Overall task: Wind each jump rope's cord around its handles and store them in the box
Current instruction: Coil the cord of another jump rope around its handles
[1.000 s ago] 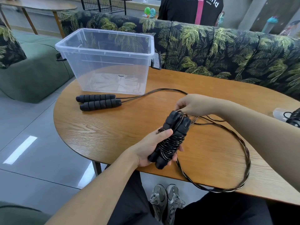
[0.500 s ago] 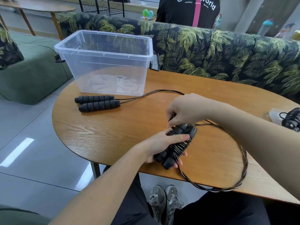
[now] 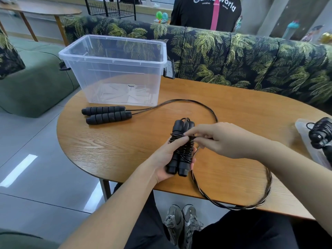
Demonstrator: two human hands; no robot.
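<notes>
Left hand (image 3: 166, 161) gripping handles (image 3: 180, 150), right hand (image 3: 222, 141) pinching cord (image 3: 233, 206)

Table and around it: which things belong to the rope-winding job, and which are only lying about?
Belong to the job:
- held handles, gripped by the left hand
- loose cord, pinched by the right hand
- second rope's handles
- clear box
- wound rope at the table's right edge

Only lying about:
- sofa
- wire rack
- toys
</notes>
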